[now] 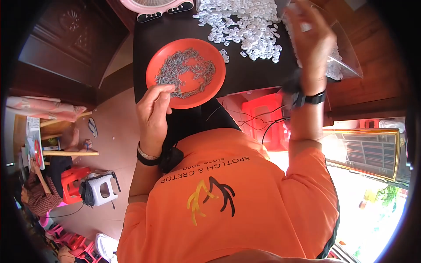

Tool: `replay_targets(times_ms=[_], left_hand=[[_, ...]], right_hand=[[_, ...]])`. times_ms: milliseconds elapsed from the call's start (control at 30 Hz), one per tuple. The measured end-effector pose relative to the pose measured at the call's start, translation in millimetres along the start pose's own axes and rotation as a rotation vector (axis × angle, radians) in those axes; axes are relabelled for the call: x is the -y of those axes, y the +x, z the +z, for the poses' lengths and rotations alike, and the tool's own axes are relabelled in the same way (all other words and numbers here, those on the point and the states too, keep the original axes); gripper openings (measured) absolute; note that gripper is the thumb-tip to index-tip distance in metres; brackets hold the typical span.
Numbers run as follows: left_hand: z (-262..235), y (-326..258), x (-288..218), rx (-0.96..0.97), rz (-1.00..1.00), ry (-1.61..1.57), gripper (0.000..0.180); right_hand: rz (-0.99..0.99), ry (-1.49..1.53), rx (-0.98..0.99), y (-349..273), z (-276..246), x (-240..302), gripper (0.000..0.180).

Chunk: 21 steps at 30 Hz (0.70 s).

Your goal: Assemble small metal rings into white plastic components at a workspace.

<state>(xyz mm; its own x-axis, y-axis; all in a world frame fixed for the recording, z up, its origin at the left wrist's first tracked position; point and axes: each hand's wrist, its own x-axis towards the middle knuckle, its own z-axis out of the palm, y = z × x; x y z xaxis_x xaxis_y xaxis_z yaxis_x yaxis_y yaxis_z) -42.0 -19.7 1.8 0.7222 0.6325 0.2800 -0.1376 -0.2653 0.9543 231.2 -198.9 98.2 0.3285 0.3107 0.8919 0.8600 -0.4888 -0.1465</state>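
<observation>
Landmark: orange-red plate [151, 68], on black table [252, 73], close to near edge — cannot tell if overhanging. Grey screw-like pieces [175, 65] inside plate, heaped around a partly bare middle. Left hand [154, 107] at plate's near rim, thumb and fingers drawn together; cannot tell if pinching 1 piece or nothing. Right hand [312, 37] well right of plate, by clear bin [348, 55], blurred, fingers partly curled; cannot tell grip either. White plastic pieces [258, 41] loose beyond and right of plate, a few just beside rim. Possible trouble: plate tipped and spilled, from left-hand pressure on near rim; white pieces knocked into plate, from hasty right-arm swing — or 1 tiny piece dropped, from weak pinch.
</observation>
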Motion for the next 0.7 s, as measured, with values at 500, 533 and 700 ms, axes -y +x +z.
replay_targets(times_ms=[500,533,700], left_hand=[[-39,-25,23,-0.118,-0.133,-0.044,0.025],[-43,-25,25,-0.110,-0.129,-0.039,0.025],[-53,-33,26,-0.196,-0.151,-0.067,0.027]], right_hand=[[-0.267,0.435,0.887,-6,135,14,0.024],[-0.380,0.423,0.937,-10,148,17,0.024],[-0.545,0.414,0.970,-38,177,37,0.025]])
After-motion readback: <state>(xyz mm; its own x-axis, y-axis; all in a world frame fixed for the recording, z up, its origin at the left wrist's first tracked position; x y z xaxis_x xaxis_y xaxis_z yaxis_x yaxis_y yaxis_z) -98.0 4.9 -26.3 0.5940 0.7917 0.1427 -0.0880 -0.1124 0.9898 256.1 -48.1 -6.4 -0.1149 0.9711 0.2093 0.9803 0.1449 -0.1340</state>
